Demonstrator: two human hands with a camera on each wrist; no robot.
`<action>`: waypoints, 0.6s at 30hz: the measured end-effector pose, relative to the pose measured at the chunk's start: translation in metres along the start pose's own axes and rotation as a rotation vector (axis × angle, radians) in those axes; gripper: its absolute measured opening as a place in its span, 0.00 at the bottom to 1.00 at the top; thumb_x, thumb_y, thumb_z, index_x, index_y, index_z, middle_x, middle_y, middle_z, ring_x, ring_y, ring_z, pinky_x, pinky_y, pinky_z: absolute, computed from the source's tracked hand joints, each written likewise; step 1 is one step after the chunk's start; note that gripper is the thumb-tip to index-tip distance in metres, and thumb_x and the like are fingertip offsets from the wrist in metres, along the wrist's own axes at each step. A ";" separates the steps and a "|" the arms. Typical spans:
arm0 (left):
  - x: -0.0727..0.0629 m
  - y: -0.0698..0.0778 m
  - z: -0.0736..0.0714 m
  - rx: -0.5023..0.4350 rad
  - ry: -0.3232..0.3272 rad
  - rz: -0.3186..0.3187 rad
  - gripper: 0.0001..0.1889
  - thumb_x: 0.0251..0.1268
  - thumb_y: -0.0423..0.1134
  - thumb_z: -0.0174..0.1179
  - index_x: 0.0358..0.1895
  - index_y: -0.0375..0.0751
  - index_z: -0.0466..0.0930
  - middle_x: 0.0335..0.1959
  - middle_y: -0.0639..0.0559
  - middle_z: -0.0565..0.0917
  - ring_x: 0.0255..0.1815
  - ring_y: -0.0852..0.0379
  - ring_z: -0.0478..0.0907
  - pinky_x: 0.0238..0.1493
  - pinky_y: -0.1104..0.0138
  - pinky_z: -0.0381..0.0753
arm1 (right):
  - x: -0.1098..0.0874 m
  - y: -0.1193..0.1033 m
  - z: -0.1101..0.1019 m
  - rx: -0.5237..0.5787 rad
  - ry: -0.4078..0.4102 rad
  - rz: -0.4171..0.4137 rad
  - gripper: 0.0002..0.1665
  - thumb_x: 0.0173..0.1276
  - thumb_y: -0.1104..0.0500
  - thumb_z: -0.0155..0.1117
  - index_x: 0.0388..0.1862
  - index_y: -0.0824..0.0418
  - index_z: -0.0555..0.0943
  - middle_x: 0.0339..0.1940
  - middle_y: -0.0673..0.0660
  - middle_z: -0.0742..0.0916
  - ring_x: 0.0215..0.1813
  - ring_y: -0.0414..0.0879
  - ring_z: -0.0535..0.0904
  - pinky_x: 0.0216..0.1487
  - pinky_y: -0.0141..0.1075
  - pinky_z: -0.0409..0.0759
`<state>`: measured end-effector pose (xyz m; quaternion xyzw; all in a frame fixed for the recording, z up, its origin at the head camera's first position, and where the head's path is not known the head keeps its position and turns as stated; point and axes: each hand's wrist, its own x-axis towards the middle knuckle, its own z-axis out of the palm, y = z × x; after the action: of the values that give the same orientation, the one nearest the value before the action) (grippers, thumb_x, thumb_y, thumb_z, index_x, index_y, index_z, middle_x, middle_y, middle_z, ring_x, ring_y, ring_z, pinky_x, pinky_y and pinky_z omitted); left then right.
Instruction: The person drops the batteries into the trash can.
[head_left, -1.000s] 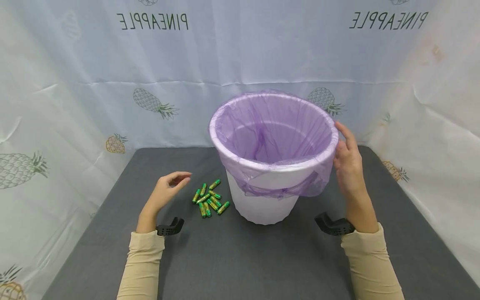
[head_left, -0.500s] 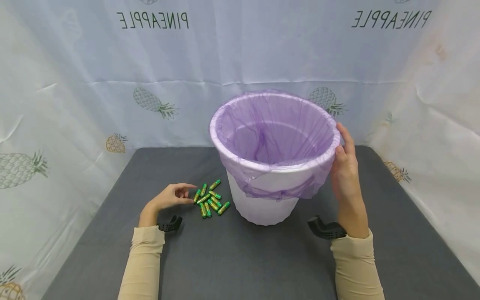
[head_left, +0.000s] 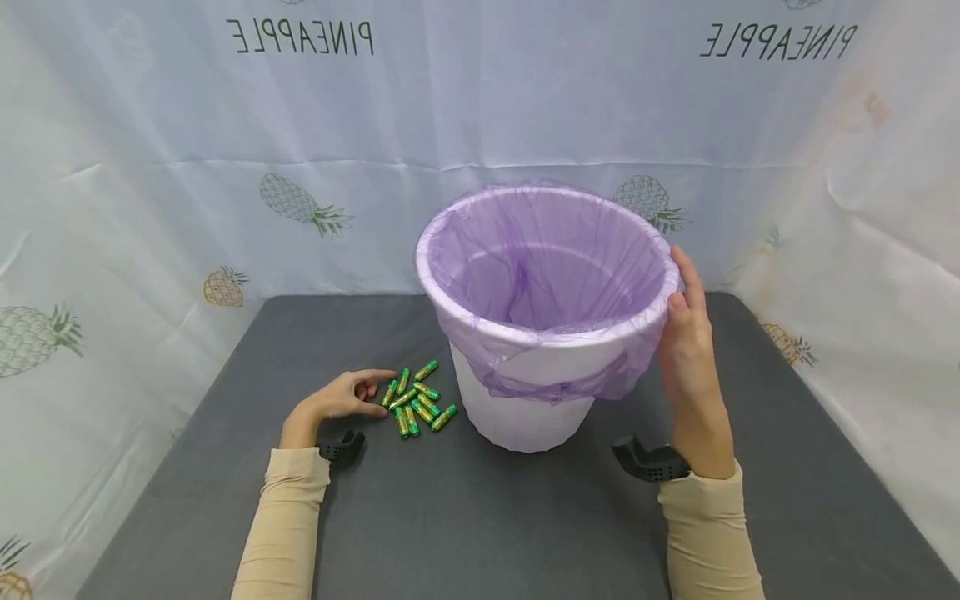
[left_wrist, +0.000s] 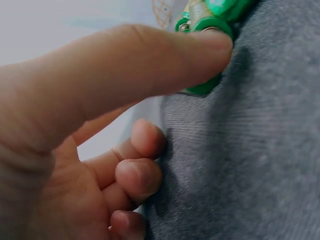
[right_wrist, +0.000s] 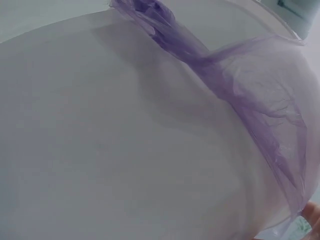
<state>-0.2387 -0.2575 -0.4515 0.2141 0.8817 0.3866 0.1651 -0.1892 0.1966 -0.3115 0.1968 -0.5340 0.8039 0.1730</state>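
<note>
Batteries [head_left: 444, 418] lay on desk [head_left: 480, 525] left of purple-lined bin [head_left: 523, 425], left hand [head_left: 341, 397] bracketing leftmost battery [head_left: 389, 393] with thumb and forefinger, couldn't tell if pinched, right hand [head_left: 686, 350] loosely wide against bin's right rim.

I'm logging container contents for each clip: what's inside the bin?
Inside the bin, only the translucent purple bag can be seen, lining its walls. The bin's near side hides the bottom, so anything lying there can't be seen.
</note>
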 end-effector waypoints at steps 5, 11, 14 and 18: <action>-0.001 0.002 -0.001 0.024 0.002 -0.024 0.31 0.58 0.36 0.68 0.65 0.31 0.70 0.29 0.49 0.68 0.20 0.66 0.56 0.29 0.71 0.61 | 0.000 -0.001 0.005 0.004 0.004 -0.004 0.44 0.67 0.45 0.63 0.76 0.54 0.56 0.74 0.54 0.64 0.71 0.44 0.62 0.66 0.27 0.65; 0.000 -0.002 0.004 0.035 0.071 -0.037 0.29 0.54 0.37 0.71 0.59 0.30 0.75 0.28 0.51 0.70 0.22 0.66 0.59 0.30 0.71 0.62 | -0.002 -0.004 0.004 -0.002 -0.009 0.005 0.43 0.69 0.47 0.61 0.77 0.54 0.54 0.75 0.53 0.63 0.72 0.44 0.61 0.66 0.27 0.64; 0.001 -0.005 0.007 0.048 0.126 -0.031 0.27 0.51 0.38 0.73 0.55 0.30 0.78 0.26 0.51 0.69 0.23 0.67 0.61 0.31 0.72 0.63 | -0.002 -0.006 0.002 -0.016 -0.033 0.000 0.42 0.71 0.48 0.59 0.77 0.55 0.53 0.75 0.53 0.62 0.72 0.44 0.61 0.66 0.26 0.65; -0.001 -0.005 0.008 0.055 0.176 -0.027 0.25 0.49 0.38 0.73 0.51 0.29 0.80 0.25 0.52 0.69 0.23 0.67 0.62 0.32 0.72 0.64 | -0.004 -0.007 0.001 -0.017 -0.034 -0.033 0.39 0.72 0.50 0.58 0.76 0.56 0.56 0.71 0.52 0.67 0.68 0.42 0.66 0.63 0.26 0.68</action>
<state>-0.2357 -0.2561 -0.4604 0.1720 0.9059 0.3772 0.0862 -0.1826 0.1979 -0.3078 0.2179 -0.5404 0.7928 0.1789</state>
